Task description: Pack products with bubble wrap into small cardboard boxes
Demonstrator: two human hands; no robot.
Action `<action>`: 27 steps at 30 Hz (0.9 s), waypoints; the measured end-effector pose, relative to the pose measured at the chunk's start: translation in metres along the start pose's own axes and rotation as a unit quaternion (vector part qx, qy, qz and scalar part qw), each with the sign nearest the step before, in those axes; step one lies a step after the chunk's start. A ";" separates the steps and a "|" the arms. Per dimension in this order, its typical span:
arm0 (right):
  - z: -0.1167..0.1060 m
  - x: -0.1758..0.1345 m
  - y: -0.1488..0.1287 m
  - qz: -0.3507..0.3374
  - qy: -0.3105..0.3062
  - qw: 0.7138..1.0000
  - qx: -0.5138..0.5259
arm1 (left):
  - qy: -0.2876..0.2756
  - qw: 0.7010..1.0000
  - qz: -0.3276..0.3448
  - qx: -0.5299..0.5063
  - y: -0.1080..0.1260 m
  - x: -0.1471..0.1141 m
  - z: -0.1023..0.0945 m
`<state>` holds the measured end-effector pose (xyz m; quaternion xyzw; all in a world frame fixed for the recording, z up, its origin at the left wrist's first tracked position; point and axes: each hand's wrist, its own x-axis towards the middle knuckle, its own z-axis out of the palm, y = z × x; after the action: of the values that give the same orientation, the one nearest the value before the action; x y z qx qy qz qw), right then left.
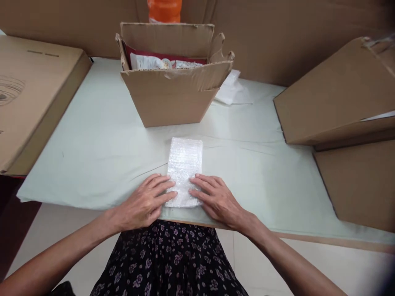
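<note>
A flat, clear bubble-wrap pouch (185, 158) lies on the pale green cloth near the table's front edge. My left hand (149, 199) rests at its lower left side, fingers stretched out with the tips on the plastic. From the other side, my right hand (216, 197) lays its extended fingertips on the lower right edge. Neither hand grips the pouch. Whether anything is inside it, I cannot tell. Just beyond stands an open cardboard box (174, 96) holding white printed packets (151, 62), mostly hidden by the front flap.
A flat cardboard carton (46, 70) lies at the left. More cardboard boxes (333, 98) stand at the right. White plastic sheets (231, 90) lie behind the open box, and an orange container (165, 10) shows at the back. The cloth-covered table (247, 176) ends near my lap.
</note>
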<state>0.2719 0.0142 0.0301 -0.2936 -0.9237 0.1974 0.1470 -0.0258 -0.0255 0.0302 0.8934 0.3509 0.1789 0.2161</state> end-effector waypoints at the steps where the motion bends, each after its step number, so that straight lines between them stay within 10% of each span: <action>1: 0.007 0.003 0.001 0.011 0.033 0.999 0.021 | 0.015 1.000 0.004 -0.002 0.000 0.004 0.004; 7: 0.003 0.010 0.000 0.143 0.155 0.968 0.136 | 0.158 0.971 -0.144 -0.109 0.001 0.031 0.006; 12: -0.010 0.011 -0.016 0.037 0.241 0.970 -0.022 | 0.133 0.929 -0.310 -0.156 -0.005 0.049 0.000; 19: 0.003 0.041 -0.010 -0.044 0.113 0.983 -0.140 | 0.107 0.933 -0.307 -0.153 -0.010 0.056 -0.001; 24: -0.020 0.045 -0.004 -0.001 0.166 0.985 -0.038 | 0.147 0.965 -0.169 -0.135 -0.007 0.048 -0.002; 27: -0.031 0.055 0.006 0.060 0.080 0.993 0.065 | 0.150 0.969 -0.133 -0.141 -0.005 0.043 -0.001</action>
<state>0.2439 0.0607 0.0634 -0.3531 -0.8748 0.2416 0.2275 0.0001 0.0084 0.0358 0.7621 0.4660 0.3287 0.3066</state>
